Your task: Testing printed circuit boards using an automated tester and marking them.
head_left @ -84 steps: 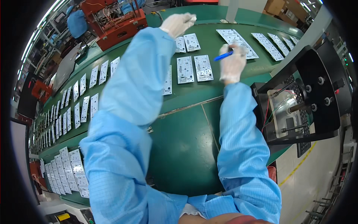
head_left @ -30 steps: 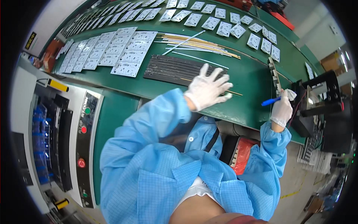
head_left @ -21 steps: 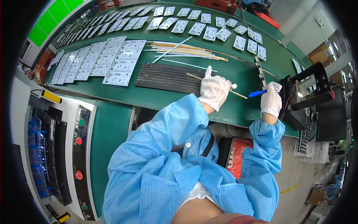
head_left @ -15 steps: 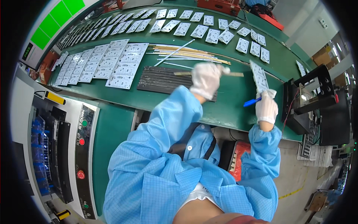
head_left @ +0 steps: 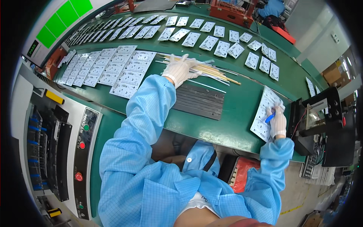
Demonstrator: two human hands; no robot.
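Note:
My left hand [head_left: 179, 70], in a white glove, lies over the left end of a bundle of thin yellow and white strips [head_left: 211, 72], its fingers spread. Just below it is a dark grooved block [head_left: 200, 102]. At the right, my gloved right hand [head_left: 278, 123] is closed round a blue pen [head_left: 270, 117] and rests on a white circuit board panel [head_left: 261, 120]. That panel lies tilted on the green bench, and part of it is hidden under the hand.
White board panels [head_left: 130, 72] overlap at the left of the green bench [head_left: 196, 126]. Rows of small boards [head_left: 208, 43] stand farther back. A black fixture [head_left: 310, 109] is close to my right hand. A machine with coloured buttons [head_left: 85, 151] stands at the left.
My left hand has moved left from above the grooved block to the strips, and the strip it carried is no longer in it. The panel by my right hand has come down flat onto the bench.

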